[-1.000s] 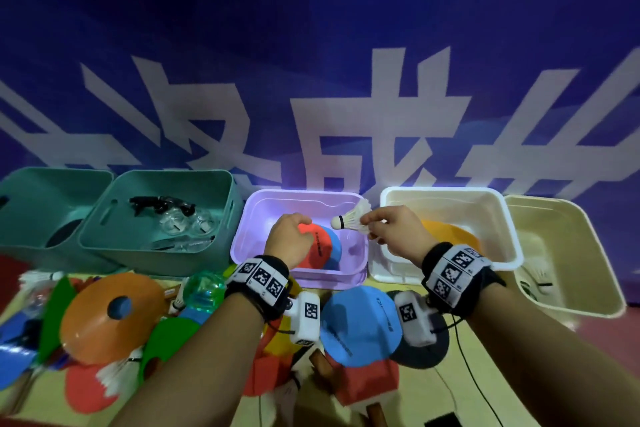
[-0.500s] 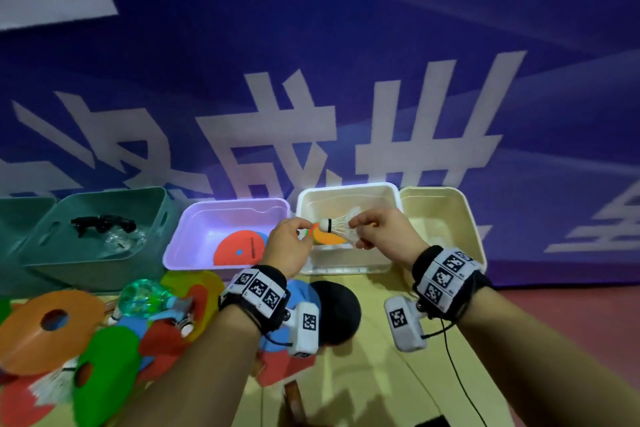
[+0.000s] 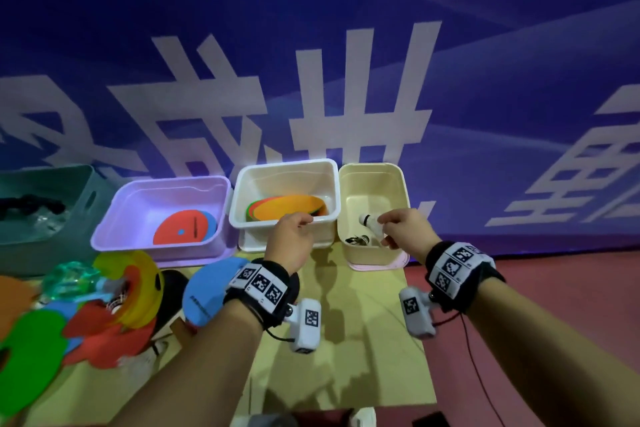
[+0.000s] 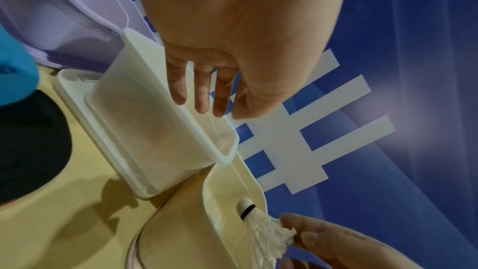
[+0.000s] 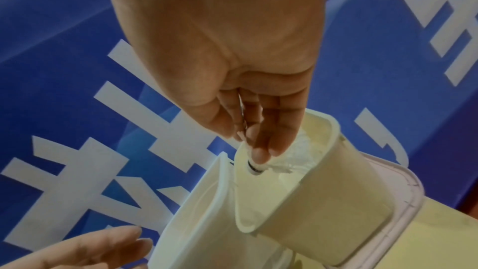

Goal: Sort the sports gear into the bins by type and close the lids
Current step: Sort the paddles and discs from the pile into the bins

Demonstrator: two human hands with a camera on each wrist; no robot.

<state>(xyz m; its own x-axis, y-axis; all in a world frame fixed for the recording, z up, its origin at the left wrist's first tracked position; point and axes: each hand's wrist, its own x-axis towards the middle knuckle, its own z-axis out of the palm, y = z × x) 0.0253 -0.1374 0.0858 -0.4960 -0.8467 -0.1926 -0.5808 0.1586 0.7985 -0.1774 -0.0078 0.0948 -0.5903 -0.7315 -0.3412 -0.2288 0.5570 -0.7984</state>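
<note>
On the left of the tabletop (image 3: 346,367) lies a heap of coloured discs (image 3: 86,315). Behind it stand a purple bin (image 3: 114,218) holding flat paddles, then a white bin (image 3: 325,180) of discs. The left hand (image 3: 291,243) hovers at the white bin's near rim, fingers (image 4: 199,97) loosely extended, holding nothing. Farthest right, the right hand (image 3: 405,232) pinches a shuttlecock (image 3: 372,225) by its feathers over the cream bin (image 3: 401,191).

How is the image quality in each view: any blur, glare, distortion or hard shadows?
Head view: lines bend toward the edges, the colored discs at lower left smear, and the arms throw hard shadows on the table. Left wrist view: a bright glare patch on the banner. Right wrist view: soft throughout, the shuttlecock shaded under the fingers.
</note>
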